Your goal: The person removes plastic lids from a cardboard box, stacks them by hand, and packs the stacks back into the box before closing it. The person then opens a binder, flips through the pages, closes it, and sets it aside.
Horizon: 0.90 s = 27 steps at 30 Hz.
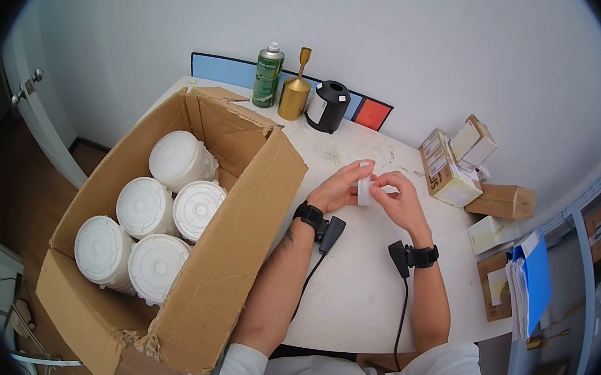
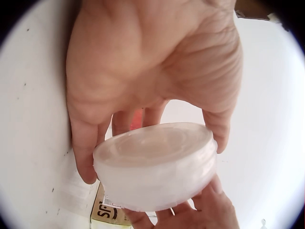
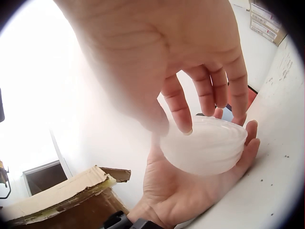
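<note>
A small stack of round translucent white lids (image 1: 364,191) is held on edge above the white table (image 1: 349,279). My left hand (image 1: 339,188) grips its rim; in the left wrist view the thumb and fingers of that hand (image 2: 152,71) lie at opposite sides of the lids (image 2: 157,167). My right hand (image 1: 402,203) touches the near side with its fingertips. In the right wrist view this hand (image 3: 167,57) is over the lids (image 3: 205,145), fingers slightly bent, with the left palm behind them.
A large open carton (image 1: 227,274) with several stacks of white lids (image 1: 173,157) stands at the left. Along the back are a green spray can (image 1: 268,76), a gold holder (image 1: 294,99) and a black cylinder (image 1: 328,107). Small boxes (image 1: 450,169) and a blue folder (image 1: 532,278) are at the right.
</note>
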{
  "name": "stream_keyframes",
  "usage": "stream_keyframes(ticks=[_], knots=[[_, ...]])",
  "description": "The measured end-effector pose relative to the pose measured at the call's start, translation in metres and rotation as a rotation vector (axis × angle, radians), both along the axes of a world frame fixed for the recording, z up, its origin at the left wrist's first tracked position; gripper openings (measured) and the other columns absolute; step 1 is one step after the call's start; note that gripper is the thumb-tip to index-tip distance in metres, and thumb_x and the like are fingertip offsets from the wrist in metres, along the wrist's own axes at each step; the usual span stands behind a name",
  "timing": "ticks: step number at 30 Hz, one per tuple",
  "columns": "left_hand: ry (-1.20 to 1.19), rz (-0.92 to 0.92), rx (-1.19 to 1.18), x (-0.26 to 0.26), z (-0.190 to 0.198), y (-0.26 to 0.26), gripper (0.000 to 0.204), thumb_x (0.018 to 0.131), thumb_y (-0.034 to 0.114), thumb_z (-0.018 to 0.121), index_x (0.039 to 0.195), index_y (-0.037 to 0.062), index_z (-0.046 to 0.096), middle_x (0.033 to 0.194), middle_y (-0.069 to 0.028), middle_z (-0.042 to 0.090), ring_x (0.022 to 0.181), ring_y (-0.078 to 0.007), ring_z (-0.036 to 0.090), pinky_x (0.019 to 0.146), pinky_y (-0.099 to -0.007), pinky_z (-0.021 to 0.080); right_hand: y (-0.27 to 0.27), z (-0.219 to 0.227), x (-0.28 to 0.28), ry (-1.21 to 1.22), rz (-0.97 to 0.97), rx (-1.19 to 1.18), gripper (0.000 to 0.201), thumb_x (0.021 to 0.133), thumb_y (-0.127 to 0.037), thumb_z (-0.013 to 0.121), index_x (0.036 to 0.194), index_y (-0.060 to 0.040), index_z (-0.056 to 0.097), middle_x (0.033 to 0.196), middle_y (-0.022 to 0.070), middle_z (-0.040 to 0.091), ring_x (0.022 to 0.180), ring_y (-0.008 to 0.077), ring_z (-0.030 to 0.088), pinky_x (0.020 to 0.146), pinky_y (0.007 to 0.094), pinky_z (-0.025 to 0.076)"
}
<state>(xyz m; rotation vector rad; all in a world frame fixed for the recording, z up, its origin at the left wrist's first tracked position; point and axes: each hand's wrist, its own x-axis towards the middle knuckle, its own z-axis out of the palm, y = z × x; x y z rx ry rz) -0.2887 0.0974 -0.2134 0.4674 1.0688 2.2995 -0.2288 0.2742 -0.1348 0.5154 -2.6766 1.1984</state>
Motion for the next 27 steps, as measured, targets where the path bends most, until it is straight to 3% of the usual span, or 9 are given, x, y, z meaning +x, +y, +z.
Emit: stream_keyframes(ticks=[7, 17, 19, 22, 23, 25, 27], knots=[[0.021, 0.013, -0.014, 0.0, 0.0, 0.0, 0.063, 0.101, 0.05, 0.065, 0.152, 0.0184, 0.046, 0.128, -0.0015, 0.057, 0.112, -0.0181, 0.058, 0.089, -0.0343, 0.045, -0.009, 0.005, 0.004, -0.042, 0.023, 0.073, 0.018, 0.092, -0.012, 0.073, 0.09, 0.0056, 0.07, 0.079, 0.0108, 0.071, 0.079, 0.0167, 0.071, 0.075, 0.0309, 0.057], [-0.02, 0.016, 0.016, -0.004, -0.004, -0.001, 0.062, 0.101, 0.046, 0.065, 0.151, 0.0149, 0.045, 0.132, -0.0074, 0.059, 0.119, -0.0215, 0.061, 0.1, -0.0431, 0.053, 0.001, -0.002, -0.001, 0.13, -0.057, 0.11, 0.014, 0.092, -0.008, 0.068, 0.088, 0.0056, 0.066, 0.079, 0.0095, 0.07, 0.074, 0.0147, 0.07, 0.07, 0.0326, 0.06], [-0.044, 0.026, 0.008, -0.003, -0.002, -0.001, 0.064, 0.1, 0.048, 0.066, 0.15, 0.0145, 0.045, 0.133, -0.0078, 0.058, 0.12, -0.0216, 0.06, 0.099, -0.0438, 0.053, 0.003, 0.0, -0.001, -0.16, -0.058, -0.15, 0.016, 0.093, -0.011, 0.07, 0.092, 0.0048, 0.066, 0.083, 0.0092, 0.07, 0.076, 0.0155, 0.07, 0.069, 0.0326, 0.059], [-0.022, 0.022, 0.008, -0.001, 0.002, -0.001, 0.065, 0.099, 0.048, 0.066, 0.151, 0.014, 0.045, 0.136, -0.0093, 0.056, 0.122, -0.0223, 0.059, 0.099, -0.0436, 0.054, -0.007, 0.003, 0.006, -0.246, 0.003, -0.304, 0.021, 0.094, -0.016, 0.074, 0.097, 0.0039, 0.066, 0.087, 0.0081, 0.07, 0.08, 0.0147, 0.069, 0.069, 0.0319, 0.058], [-0.024, 0.02, 0.005, 0.0, 0.002, -0.002, 0.065, 0.099, 0.048, 0.066, 0.151, 0.014, 0.045, 0.136, -0.0093, 0.056, 0.122, -0.0223, 0.059, 0.099, -0.0436, 0.054, -0.007, 0.001, 0.005, -0.247, 0.001, -0.306, 0.021, 0.094, -0.016, 0.074, 0.097, 0.0039, 0.066, 0.087, 0.0081, 0.07, 0.08, 0.0147, 0.069, 0.069, 0.0319, 0.058], [0.0, 0.041, -0.067, 0.002, 0.005, -0.003, 0.065, 0.1, 0.048, 0.066, 0.15, 0.0135, 0.045, 0.138, -0.011, 0.053, 0.123, -0.0236, 0.057, 0.099, -0.0433, 0.054, -0.007, -0.002, 0.002, 0.061, 0.048, 0.008, 0.024, 0.093, -0.018, 0.078, 0.099, 0.002, 0.066, 0.089, 0.0061, 0.07, 0.082, 0.0127, 0.067, 0.068, 0.03, 0.058], [0.002, 0.031, -0.053, 0.004, 0.007, -0.003, 0.064, 0.1, 0.048, 0.065, 0.15, 0.0137, 0.045, 0.138, -0.0111, 0.053, 0.124, -0.0241, 0.057, 0.099, -0.0432, 0.054, -0.006, -0.004, 0.0, 0.005, 0.043, -0.011, 0.022, 0.093, -0.017, 0.077, 0.099, 0.001, 0.066, 0.089, 0.0048, 0.069, 0.082, 0.0119, 0.066, 0.067, 0.0288, 0.057]])
